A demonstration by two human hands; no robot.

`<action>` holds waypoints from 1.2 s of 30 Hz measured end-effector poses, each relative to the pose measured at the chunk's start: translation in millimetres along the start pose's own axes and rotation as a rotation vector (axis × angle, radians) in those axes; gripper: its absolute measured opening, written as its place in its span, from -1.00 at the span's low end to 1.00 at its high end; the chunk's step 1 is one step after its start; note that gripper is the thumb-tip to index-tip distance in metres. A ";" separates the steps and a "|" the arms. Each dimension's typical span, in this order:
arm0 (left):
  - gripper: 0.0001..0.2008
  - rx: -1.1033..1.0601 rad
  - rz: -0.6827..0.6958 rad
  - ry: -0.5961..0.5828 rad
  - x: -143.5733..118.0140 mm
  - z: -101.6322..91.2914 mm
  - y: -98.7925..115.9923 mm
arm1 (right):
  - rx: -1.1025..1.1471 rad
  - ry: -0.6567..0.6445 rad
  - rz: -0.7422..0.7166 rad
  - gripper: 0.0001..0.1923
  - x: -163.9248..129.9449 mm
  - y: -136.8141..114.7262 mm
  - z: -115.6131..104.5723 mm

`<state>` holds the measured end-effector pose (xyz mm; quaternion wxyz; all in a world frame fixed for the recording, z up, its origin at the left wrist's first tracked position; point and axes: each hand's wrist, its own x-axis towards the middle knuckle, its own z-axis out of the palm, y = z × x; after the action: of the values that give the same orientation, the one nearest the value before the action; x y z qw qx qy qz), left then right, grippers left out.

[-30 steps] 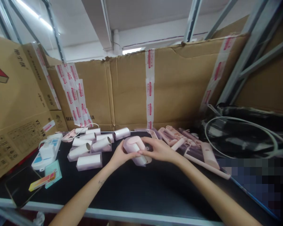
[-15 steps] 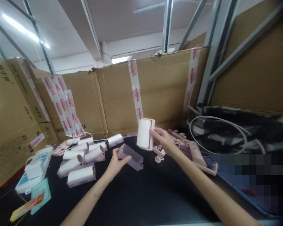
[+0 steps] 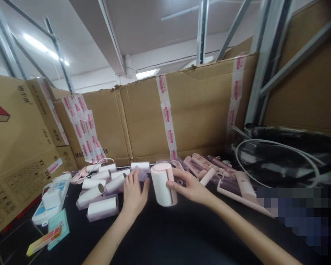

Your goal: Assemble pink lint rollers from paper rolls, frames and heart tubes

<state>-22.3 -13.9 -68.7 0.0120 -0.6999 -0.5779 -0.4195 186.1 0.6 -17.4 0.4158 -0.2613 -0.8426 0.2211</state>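
Right hand [image 3: 191,187] gripping upright pink-capped roll [image 3: 163,184]; left hand [image 3: 134,193] flat over clear case [image 3: 141,173], mostly hidden; grip unclear.

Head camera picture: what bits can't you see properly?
- Clear case: mostly hidden under the left hand.
- Right hand fingertips: behind the upright white roll.
- Lower right of the table: pixelated patch.
- Box print: too small.
- Forearms: cut by bottom edge.
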 end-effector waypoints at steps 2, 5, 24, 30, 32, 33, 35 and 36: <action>-0.56 0.131 -0.045 -0.065 2.8 -5.4 -1.2 | -0.022 0.085 0.021 -0.58 1.7 5.9 -6.8; -0.61 -0.002 -0.081 -0.136 6.2 -10.6 -1.3 | -0.026 0.161 0.052 -0.58 2.7 10.8 -13.0; -0.58 -0.854 -0.305 -0.172 -1.1 8.2 7.0 | 0.251 0.198 0.037 -0.46 -14.2 -8.8 -7.7; -0.64 -0.759 -0.218 -0.157 -2.8 12.9 3.6 | 0.053 0.076 -0.101 -0.79 -15.9 -14.5 19.2; -0.67 -0.729 -0.207 -0.176 -2.9 13.1 3.9 | 0.018 0.072 -0.106 -0.80 -16.7 -13.3 20.6; -0.67 -0.713 -0.200 -0.180 -2.8 13.0 4.3 | 0.002 0.073 -0.103 -0.81 -17.2 -12.7 20.9; -0.68 -0.680 -0.176 -0.178 -2.5 11.7 5.3 | -0.036 0.074 -0.127 -0.84 -17.7 -10.9 22.2; -0.68 -0.664 -0.157 -0.170 -2.3 10.4 5.9 | -0.069 0.080 -0.156 -0.84 -17.6 -9.3 23.3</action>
<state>-11.4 -12.5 -74.1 -0.2968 -0.6514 -0.4609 -0.5245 173.8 -21.2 -35.2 0.4557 -0.2175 -0.8504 0.1480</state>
